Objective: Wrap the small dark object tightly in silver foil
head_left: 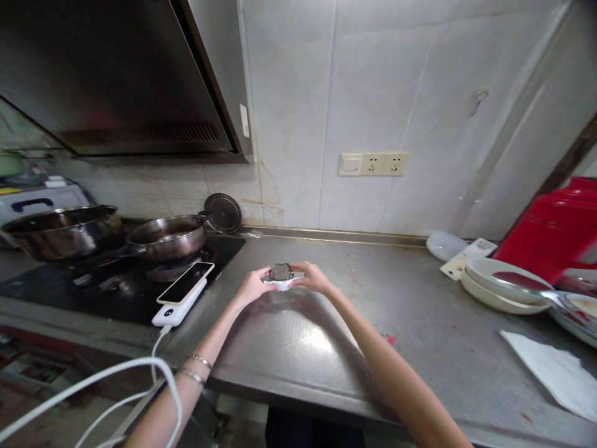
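Both hands grip a small round white object with a dark grey, wavy-rimmed top [282, 272], held level over the steel counter [298, 348]. My left hand [255, 286] closes on its left side, and two silver bracelets circle that wrist. From the right, my right hand [311, 277] pinches the opposite edge between thumb and fingers. What exactly the object is cannot be made out. Whether its underside touches the counter is unclear. To the left of my left hand, a phone [186, 283] rests on a white power bank [176, 314] with a white cable [161, 342] plugged in.
On the black stove [112, 305] stand a large pot [63, 233] and a steel pan [168, 239], under a range hood [116, 74]. A round dark perforated disc [222, 213] leans on the wall. At right are stacked bowls [499, 295], a red container [545, 230] and a paper napkin [550, 373].
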Tool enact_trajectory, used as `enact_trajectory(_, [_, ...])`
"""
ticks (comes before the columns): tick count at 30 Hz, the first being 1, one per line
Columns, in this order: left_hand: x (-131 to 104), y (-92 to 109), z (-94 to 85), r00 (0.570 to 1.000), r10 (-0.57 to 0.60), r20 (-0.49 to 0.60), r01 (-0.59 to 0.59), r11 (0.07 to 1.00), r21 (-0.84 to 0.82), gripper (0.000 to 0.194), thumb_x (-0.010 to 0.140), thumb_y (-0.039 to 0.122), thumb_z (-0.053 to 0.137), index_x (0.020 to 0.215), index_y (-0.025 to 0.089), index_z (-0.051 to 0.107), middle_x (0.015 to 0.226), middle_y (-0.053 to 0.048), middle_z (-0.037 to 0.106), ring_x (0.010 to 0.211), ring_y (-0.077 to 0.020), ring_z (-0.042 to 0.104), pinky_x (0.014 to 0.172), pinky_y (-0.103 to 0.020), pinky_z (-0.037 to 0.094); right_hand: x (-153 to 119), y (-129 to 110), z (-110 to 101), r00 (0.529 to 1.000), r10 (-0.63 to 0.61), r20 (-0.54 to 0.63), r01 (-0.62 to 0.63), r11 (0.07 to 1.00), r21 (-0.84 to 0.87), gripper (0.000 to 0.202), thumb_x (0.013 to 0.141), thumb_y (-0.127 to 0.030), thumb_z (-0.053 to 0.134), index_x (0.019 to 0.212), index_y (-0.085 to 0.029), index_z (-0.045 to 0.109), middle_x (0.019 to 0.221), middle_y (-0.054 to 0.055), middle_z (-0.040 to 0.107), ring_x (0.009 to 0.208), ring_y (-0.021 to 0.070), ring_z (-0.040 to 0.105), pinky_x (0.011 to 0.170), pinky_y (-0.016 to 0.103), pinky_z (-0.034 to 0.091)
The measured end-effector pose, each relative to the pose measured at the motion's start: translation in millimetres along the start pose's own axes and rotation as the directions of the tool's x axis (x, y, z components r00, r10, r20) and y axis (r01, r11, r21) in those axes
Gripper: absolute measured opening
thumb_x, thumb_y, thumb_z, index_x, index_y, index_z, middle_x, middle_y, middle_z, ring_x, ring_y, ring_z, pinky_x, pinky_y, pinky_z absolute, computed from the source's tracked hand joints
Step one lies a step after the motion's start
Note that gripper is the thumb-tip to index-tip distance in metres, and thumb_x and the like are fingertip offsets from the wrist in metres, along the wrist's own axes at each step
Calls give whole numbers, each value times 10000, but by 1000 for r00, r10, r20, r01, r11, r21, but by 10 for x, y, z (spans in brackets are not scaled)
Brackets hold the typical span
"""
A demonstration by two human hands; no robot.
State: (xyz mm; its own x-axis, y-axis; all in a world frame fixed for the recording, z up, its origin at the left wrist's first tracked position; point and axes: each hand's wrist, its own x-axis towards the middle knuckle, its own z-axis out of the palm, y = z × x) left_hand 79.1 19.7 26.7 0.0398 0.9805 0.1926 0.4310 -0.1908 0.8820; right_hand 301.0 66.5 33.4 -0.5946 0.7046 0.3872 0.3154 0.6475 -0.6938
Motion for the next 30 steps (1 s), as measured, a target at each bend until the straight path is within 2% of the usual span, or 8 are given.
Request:
enact_trajectory(3, [109,176,372,998,50,36,-49,998,-28,750,461,187,844,1173,128,616,1206,-133,624,1137,-280,578,1031,-391,400,-280,100,-324,997,33,-66,-36,999,-36,525,674,-349,739,1171,-210,638,1133,78,675,1053,268,618,911,360,454])
enact_trajectory(7, [251,293,910,983,125,137,-120,992,-44,697,480,230,850,1140,144,642,1261,-133,586,1185,-288,539,1061,-404,359,-699,252,-696,985,106,-134,-117,990,-79,564,625,-329,773,1160,-204,645,1113,87,682,1032,277,623,899,374,460])
enact_trajectory(10, [331,325,1258,967,169,192,-166,986,-34,689,481,262,854,1130,149,651,1313,-146,537,1234,-300,493,1076,-414,335,-981,358,-883,966,176,-190,-194,977,-84,569,606,-320,780,1148,-204,652,1105,88,685,1024,286,626,879,375,471])
enact_trajectory(13, [374,344,1506,950,212,230,-214,977,-15,667,502,257,845,1132,150,653,1310,-154,537,1274,-301,448,1093,-419,305,-1187,450,-985,951,213,-225,-238,967,-89,575,595,-327,785,1142,-202,657,1106,83,685,1019,291,626,871,371,474])
enact_trajectory(18, [373,368,1676,938,237,252,-242,970,-13,688,502,265,846,1151,159,644,1316,-157,530,1272,-317,446,1089,-430,309,-1355,549,-1018,938,243,-245,-259,965,-33,598,585,-323,794,1150,-190,651,1134,93,672,1043,297,621,896,373,468])
enact_trajectory(23, [339,369,1698,943,186,276,-196,981,10,707,495,264,842,1167,183,638,1344,-156,505,1290,-313,423,1100,-418,285,-1417,620,-974,938,249,-240,-252,967,18,611,588,-331,794,1161,-181,641,1145,98,666,1069,290,615,939,394,458])
enact_trajectory(30, [349,326,1714,938,206,278,-242,965,104,746,490,336,842,1186,175,625,1393,-169,443,1354,-307,322,1124,-440,233,-1437,720,-925,930,287,-230,-282,958,52,634,581,-326,797,1167,-154,630,1174,122,648,1092,293,605,978,427,442])
